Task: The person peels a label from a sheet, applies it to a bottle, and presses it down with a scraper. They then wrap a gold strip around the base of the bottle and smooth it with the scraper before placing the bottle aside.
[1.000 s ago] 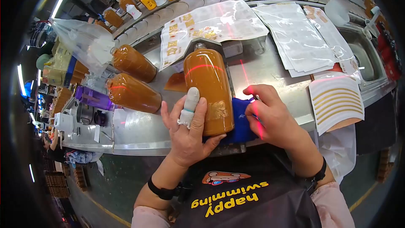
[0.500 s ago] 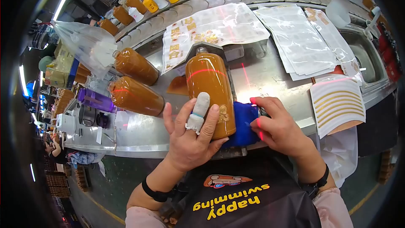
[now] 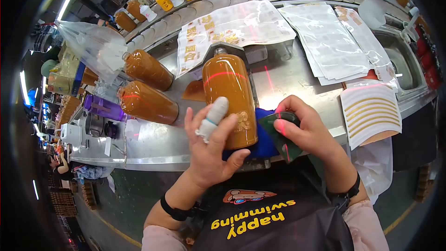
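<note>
A brown glossy bottle [image 3: 227,93] with a raised gold mark near its base lies on the steel table under a red laser line. My left hand [image 3: 210,142], one finger wrapped in white, rests its fingertips against the bottle's left side, fingers apart. My right hand [image 3: 304,128] pinches a dark green flat piece [image 3: 280,135] between thumb and fingers, just right of the bottle's base. A blue cloth [image 3: 265,143] lies beneath the bottle's lower end and partly behind the green piece.
Two more brown bottles [image 3: 147,102] lie at the left, near a purple bottle [image 3: 103,108]. Printed sheets [image 3: 237,30] and stacked white sheets [image 3: 325,42] lie behind. A sheet of curved gold strips [image 3: 371,114] is at the right, before a sink [image 3: 402,67]. A conveyor runs along the back.
The dark green piece now shows in my right hand, which has tilted upward. My left hand's thumb and fingers have spread and shifted slightly off the bottle's front.
</note>
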Tool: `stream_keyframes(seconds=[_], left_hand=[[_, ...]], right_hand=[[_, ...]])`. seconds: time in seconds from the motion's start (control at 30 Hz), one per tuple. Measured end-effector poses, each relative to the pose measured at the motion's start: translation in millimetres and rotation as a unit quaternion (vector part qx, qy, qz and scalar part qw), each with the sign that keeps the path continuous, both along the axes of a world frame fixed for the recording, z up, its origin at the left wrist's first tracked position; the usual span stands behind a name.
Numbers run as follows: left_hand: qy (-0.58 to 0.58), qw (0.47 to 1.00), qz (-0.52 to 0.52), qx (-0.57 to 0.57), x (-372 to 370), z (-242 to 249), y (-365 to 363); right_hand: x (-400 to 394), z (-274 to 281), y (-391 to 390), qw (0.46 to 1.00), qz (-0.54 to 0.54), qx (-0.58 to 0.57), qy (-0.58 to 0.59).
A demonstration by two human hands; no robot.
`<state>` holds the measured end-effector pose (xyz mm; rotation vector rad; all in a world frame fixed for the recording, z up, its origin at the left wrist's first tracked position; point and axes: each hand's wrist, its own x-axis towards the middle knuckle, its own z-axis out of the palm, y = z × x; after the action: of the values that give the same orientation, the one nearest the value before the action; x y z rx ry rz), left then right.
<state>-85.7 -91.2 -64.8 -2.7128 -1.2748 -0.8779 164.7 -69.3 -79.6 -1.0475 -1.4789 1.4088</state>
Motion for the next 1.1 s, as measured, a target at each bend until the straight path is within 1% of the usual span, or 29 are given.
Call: stream_keyframes(seconds=[0.07,0.1,0.2,0.3,0.4,0.5,0.6,0.7,0.8,0.9,1.0,1.1], left_hand=[[-0.038,0.999,0.032,0.001,-2.9,-6.9,-0.3],[-0.042,0.999,0.031,0.006,-3.0,-10.7,-0.3],[-0.026,0.999,0.032,0.017,-0.8,-11.1,-2.6],[0.004,0.999,0.025,0.023,0.0,-8.9,-3.2],[0.003,0.999,0.024,0.026,1.7,-8.5,-3.8],[0.001,0.999,0.029,0.028,0.4,-10.3,-4.6],[0.011,0.999,0.028,0.037,4.1,-11.1,-5.2],[0.016,0.999,0.024,0.044,7.0,-9.2,-5.6],[0.018,0.998,0.021,0.052,7.8,-7.8,-6.8],[0.035,0.998,0.016,0.051,9.3,-8.2,-6.0],[0.027,0.998,0.015,0.054,7.9,-10.8,-8.4],[0.013,0.994,0.03,0.102,12.6,-11.9,-9.2]], right_hand=[[-3.4,-10.2,2.6,1.0,0.025,0.001,0.013],[-5.6,-13.1,3.4,0.999,0.028,0.007,0.022],[-11.2,-7.8,5.4,0.999,0.044,-0.018,0.009],[-16.5,-3.5,6.5,0.998,0.054,-0.026,0.029],[-12.6,-6.2,7.4,0.997,0.065,-0.034,0.027],[-10.3,-8.1,5.5,0.992,0.057,-0.086,0.079],[-18.5,-4.6,5.4,0.996,0.054,-0.052,0.04],[-29.7,-7.5,7.2,0.998,0.038,0.028,0.051],[-25.6,0.5,2.9,0.997,0.045,-0.019,0.064],[-24.4,-1.1,1.6,0.997,0.035,-0.034,0.062],[-21.3,-2.3,0.1,0.997,0.018,-0.051,0.051],[-15.2,-12.7,-0.1,0.997,-0.002,-0.064,0.04]])
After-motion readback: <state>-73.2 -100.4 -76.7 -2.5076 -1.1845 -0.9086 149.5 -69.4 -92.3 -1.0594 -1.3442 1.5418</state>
